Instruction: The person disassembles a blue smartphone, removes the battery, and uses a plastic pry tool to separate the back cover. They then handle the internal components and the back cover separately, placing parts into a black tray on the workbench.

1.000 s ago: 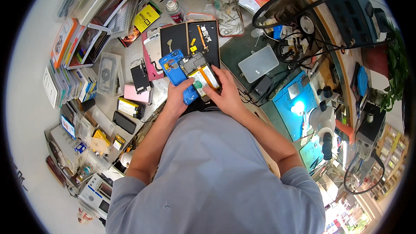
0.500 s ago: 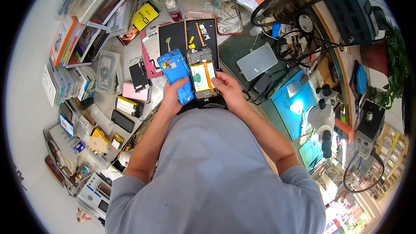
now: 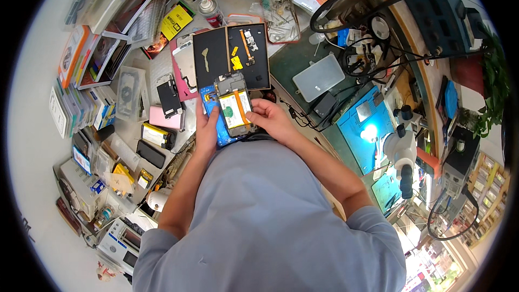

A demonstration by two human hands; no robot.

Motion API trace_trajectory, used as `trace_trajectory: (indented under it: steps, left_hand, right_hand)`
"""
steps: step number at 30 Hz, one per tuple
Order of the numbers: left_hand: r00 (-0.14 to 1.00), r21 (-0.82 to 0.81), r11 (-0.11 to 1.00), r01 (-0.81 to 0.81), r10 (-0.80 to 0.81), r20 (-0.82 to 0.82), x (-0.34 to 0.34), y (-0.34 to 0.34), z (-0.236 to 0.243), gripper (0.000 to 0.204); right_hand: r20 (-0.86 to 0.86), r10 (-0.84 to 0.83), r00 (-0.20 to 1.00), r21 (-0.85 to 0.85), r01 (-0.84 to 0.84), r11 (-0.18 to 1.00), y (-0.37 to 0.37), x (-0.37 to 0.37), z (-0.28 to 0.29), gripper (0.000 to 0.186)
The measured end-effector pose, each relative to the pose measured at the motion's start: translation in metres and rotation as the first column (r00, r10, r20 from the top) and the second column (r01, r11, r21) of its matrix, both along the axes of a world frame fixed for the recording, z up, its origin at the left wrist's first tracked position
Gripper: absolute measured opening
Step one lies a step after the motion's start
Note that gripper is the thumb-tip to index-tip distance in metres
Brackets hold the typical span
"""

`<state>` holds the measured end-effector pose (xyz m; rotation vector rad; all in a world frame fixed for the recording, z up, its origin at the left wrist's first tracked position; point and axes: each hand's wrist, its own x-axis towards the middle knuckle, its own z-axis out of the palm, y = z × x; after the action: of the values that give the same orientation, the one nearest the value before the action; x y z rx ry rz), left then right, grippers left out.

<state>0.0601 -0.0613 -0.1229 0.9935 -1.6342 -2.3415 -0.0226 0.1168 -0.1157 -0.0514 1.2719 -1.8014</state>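
Note:
My left hand (image 3: 206,134) is closed on the blue phone back cover (image 3: 221,128), its thumb along the cover's left edge. My right hand (image 3: 273,120) pinches the lower right side of an opened phone body (image 3: 232,83), which carries a white battery (image 3: 231,109) with an orange ribbon cable (image 3: 240,109) across it. The phone body lies over the right part of the blue cover and hides much of it. Just beyond them sits a black parts tray (image 3: 216,40) holding small phone parts, a ribbon cable and yellow stickers.
Left of the tray are a pink sheet, a black phone part (image 3: 170,97) and a pink phone (image 3: 167,117). A spray can (image 3: 211,12) stands behind. To the right are a translucent box (image 3: 318,78), a lit blue work mat (image 3: 359,124) and a microscope (image 3: 401,148).
The phone body has moved left, from beside the blue cover to on top of it. Both hands have come closer together, and the phone parts sit slightly lower against my shirt.

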Motion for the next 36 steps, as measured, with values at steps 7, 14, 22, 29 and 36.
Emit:
trace_trajectory:
  steps: [7, 14, 22, 29, 36]
  left_hand:
    - [0.995, 0.024, 0.999, 0.043, -0.045, 0.093, 0.016, -0.017, 0.002, 0.046]
    - [0.994, -0.005, 0.998, 0.065, -0.064, 0.089, 0.029, -0.015, -0.001, 0.026]
    - [0.994, -0.019, 0.999, -0.027, 0.029, 0.110, 0.028, -0.021, 0.004, 0.029]
    - [0.990, -0.039, 0.995, -0.094, 0.097, 0.098, 0.029, -0.025, -0.001, 0.031]
    - [0.990, -0.031, 0.991, -0.129, 0.131, 0.047, 0.025, -0.027, 0.002, 0.032]
  right_hand:
    - [-0.040, 0.119, 0.992, -0.046, -0.121, 0.992, -0.015, -0.001, -0.003, 0.028]
    - [-0.121, 0.215, 0.969, 0.057, -0.209, 0.976, -0.031, -0.003, 0.000, 0.029]
    - [-0.387, 0.153, 0.909, 0.216, -0.072, 0.974, -0.031, -0.016, -0.014, 0.020]
    - [-0.823, 0.402, 0.403, 0.567, 0.529, 0.632, -0.023, -0.073, -0.011, 0.018]
    - [-0.768, 0.529, 0.360, 0.635, 0.533, 0.559, -0.049, -0.099, -0.017, 0.027]
